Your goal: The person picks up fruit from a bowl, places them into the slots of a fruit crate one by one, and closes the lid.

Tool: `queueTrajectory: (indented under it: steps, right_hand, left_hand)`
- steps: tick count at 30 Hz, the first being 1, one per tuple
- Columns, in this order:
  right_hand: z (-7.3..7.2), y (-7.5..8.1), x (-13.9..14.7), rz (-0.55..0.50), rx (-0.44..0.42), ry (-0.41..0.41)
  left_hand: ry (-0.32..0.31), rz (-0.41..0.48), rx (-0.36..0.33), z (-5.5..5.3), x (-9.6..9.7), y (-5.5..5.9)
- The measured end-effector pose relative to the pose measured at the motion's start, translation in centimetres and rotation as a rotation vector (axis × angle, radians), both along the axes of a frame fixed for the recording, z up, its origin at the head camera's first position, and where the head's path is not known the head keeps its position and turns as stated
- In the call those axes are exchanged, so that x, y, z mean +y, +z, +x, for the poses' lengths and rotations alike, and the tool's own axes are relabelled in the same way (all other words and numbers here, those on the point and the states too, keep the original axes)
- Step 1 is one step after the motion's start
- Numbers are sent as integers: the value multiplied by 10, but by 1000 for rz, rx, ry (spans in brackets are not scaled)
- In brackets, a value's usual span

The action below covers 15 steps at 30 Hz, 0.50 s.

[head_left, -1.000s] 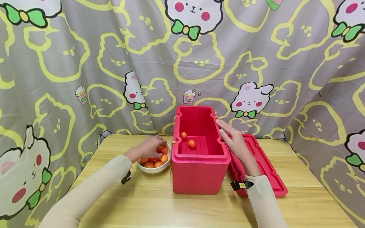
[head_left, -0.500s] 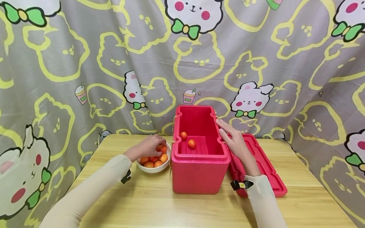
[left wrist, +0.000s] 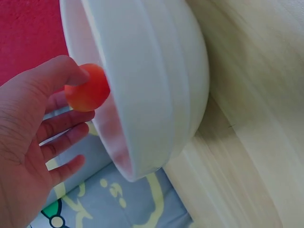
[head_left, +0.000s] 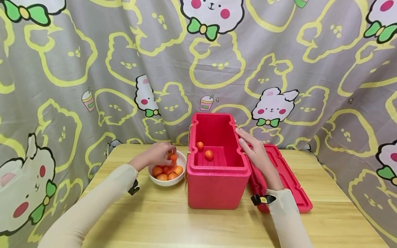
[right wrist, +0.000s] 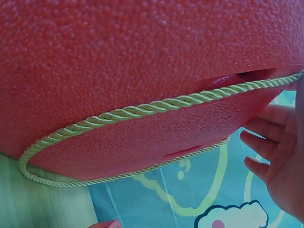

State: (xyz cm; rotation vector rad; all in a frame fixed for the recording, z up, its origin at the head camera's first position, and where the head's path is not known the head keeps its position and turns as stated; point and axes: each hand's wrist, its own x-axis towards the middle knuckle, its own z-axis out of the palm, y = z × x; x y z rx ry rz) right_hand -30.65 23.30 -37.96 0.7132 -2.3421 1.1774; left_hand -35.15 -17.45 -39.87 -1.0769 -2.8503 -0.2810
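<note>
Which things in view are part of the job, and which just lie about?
In the job: round orange fruit, pinched by the left hand; round white bowl with more fruit; open rectangular red box, right hand on its rim.
Apparently idle: flat red lid, beside the box; grey cartoon-print curtain.

Fruit (left wrist: 91,93) at the left fingers (left wrist: 66,123): orange-red; bowl (left wrist: 161,85) below them plain white. Box (head_left: 214,193) at the right fingers (right wrist: 266,128) is red, its cord (right wrist: 133,111) twisted gold, and the lid (head_left: 291,182) to their right likewise red. Worktop (head_left: 161,220) under both: pale yellow wood grain; curtain (head_left: 223,82) beyond them: grey, yellow animal outlines, white rabbits with pink cheeks and green bows.
</note>
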Motion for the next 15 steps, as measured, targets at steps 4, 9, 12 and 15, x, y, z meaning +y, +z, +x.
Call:
queueTrajectory:
  steps: [4,9,12,15]
  right_hand:
    - [0,1,0,0,0,2]
    - [-1,1,1,2,-4,4]
    - [-1,0,1,5,-3,4]
    - [0,-1,2,6,-6,4]
  left_hand:
    - [23,6,-19,0,-3,7]
    - [44,-4,-44,1,-5,14]
    - [54,-5,-51,2,-6,19]
    - [66,3,-61,3,-7,26]
